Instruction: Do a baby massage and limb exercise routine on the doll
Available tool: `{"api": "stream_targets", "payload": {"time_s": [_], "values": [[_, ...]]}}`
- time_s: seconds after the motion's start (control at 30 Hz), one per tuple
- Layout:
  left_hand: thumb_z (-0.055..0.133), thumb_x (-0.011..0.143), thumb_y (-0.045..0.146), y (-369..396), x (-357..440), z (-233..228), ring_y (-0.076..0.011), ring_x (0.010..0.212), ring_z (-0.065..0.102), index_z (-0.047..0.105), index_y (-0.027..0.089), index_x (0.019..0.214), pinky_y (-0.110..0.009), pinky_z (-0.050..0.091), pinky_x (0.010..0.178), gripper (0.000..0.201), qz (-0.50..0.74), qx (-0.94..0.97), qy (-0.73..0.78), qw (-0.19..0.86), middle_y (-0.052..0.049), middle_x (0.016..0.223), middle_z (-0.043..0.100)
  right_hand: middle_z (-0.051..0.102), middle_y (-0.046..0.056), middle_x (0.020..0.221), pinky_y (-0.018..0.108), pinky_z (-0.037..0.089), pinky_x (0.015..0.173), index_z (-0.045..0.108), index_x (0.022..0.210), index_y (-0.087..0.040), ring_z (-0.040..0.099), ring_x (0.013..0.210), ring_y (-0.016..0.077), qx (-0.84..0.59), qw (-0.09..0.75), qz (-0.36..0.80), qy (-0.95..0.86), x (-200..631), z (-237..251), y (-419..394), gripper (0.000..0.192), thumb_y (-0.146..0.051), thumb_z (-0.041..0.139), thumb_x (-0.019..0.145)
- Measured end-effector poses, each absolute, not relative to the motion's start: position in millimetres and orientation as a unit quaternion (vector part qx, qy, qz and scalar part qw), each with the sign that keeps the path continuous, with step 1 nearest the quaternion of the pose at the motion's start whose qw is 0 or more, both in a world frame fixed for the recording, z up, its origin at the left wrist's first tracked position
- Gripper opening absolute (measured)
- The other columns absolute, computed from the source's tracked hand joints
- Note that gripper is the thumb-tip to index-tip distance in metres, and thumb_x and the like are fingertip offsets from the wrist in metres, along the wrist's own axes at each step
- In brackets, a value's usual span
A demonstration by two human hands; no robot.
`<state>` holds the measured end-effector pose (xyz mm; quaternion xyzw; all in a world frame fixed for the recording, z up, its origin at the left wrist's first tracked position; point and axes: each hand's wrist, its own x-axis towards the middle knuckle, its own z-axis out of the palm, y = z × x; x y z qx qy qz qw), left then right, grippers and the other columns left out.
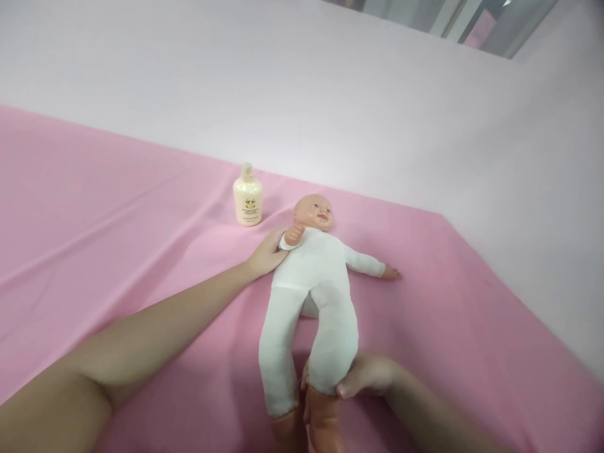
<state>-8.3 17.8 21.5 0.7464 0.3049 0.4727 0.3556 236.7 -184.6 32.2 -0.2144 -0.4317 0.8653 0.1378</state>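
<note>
A baby doll [311,261] in a white cloth suit lies on its back on the pink cloth, its head away from me. My left hand [270,253] grips the doll at its upper arm and side, with the fingers partly hidden behind it. The doll's small fist rests by its chest just above that hand. My right hand [365,376] wraps around the doll's lower leg, on the right in view, near the trouser cuff; fingertips show on the leg's inner side. The doll's other arm stretches out to the right. Its feet run towards the bottom edge of the picture.
A cream-coloured pump bottle [248,198] with a cow picture stands upright left of the doll's head. Pink cloth [141,214] covers the table, with creases on the left. Beyond its edge is a pale white surface [189,75].
</note>
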Motion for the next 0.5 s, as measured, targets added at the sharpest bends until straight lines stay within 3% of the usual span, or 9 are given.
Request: {"api": "stream_targets", "payload": {"time_s": [0.17,0.33,0.5], "values": [[0.064,0.095,0.032,17.6,-7.8,23.8,-0.0259,0.099,0.069,0.067,0.018,0.111,-0.039,0.056,0.090,0.021,0.475,0.746,0.295,0.361,-0.008,0.108,0.073,0.081,0.016,0.104,0.045,0.053,0.104,0.080,0.112,-0.012,0.076,0.106,0.0342,-0.185,0.139,0.876,-0.423,234.5,35.2,-184.7,0.058,-0.053,0.088,0.071],[0.065,0.093,0.030,17.8,-7.5,24.8,-0.0254,0.098,0.068,0.067,0.018,0.110,-0.039,0.055,0.089,0.021,0.480,0.746,0.287,0.361,-0.007,0.108,0.073,0.080,0.017,0.111,0.042,0.050,0.106,0.079,0.115,-0.011,0.074,0.113,0.0330,-0.201,0.144,0.871,-0.424,235.7,31.8,-184.7,0.059,-0.048,0.090,0.070],[0.065,0.093,0.031,18.1,-7.4,24.1,-0.0256,0.100,0.068,0.067,0.018,0.109,-0.039,0.055,0.091,0.021,0.477,0.744,0.295,0.362,-0.008,0.109,0.073,0.080,0.018,0.109,0.043,0.054,0.100,0.079,0.115,-0.010,0.076,0.108,0.0340,-0.171,0.144,0.880,-0.419,233.4,34.1,-184.6,0.057,-0.050,0.087,0.075]]}}
